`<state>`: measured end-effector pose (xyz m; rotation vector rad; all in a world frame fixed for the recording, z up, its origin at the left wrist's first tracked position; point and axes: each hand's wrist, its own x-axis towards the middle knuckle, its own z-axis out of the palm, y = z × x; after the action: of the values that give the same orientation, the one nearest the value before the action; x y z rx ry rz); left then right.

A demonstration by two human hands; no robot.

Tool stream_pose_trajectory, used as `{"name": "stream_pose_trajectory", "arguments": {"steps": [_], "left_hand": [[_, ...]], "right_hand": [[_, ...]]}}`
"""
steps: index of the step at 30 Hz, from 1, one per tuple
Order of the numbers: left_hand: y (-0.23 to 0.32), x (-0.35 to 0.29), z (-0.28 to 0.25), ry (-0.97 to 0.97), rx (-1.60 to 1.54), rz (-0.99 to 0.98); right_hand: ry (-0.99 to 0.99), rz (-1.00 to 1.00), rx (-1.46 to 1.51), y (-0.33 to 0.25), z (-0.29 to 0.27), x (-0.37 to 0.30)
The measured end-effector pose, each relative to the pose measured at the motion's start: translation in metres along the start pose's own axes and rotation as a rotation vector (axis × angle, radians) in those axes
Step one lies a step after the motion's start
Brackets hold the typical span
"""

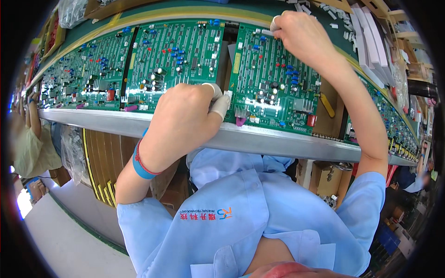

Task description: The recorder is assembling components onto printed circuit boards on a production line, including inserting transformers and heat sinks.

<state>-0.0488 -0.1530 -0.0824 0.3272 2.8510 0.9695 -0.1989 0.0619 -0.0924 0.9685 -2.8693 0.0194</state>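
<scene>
A green circuit board (252, 83) lies in front of me, filled with blue and red parts, capacitors and chips. My left hand (185, 118) is closed at the board's lower left edge. Its thumb and forefinger, in white finger cots, pinch a small white connector (228, 94) at the board's edge. At the far edge, my right hand (303, 39) has its cotted fingertips pressed together. Whatever lies between them is hidden. A white connector (267, 32) sits on the board just left of those fingertips. Below my left fingertips is a purple part (240, 121).
More circuit boards (185, 34) line the metal rail (278, 139) on both sides. A yellow-handled tool (327, 105) lies in the gap to the right. Loose white connectors (346, 34) are scattered at the far right. A co-worker (32, 143) is at the left.
</scene>
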Motion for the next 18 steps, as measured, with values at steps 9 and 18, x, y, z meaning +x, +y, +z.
{"name": "stream_pose_trajectory", "arguments": {"steps": [9,18], "left_hand": [[0.003,0.006,0.011,-0.045,0.165,-0.005],[0.015,0.020,0.010,-0.180,0.282,-0.079]], "right_hand": [[0.140,0.081,0.392,0.015,-0.034,-0.011],[0.182,0.245,0.254,0.055,-0.023,-0.039]]}}
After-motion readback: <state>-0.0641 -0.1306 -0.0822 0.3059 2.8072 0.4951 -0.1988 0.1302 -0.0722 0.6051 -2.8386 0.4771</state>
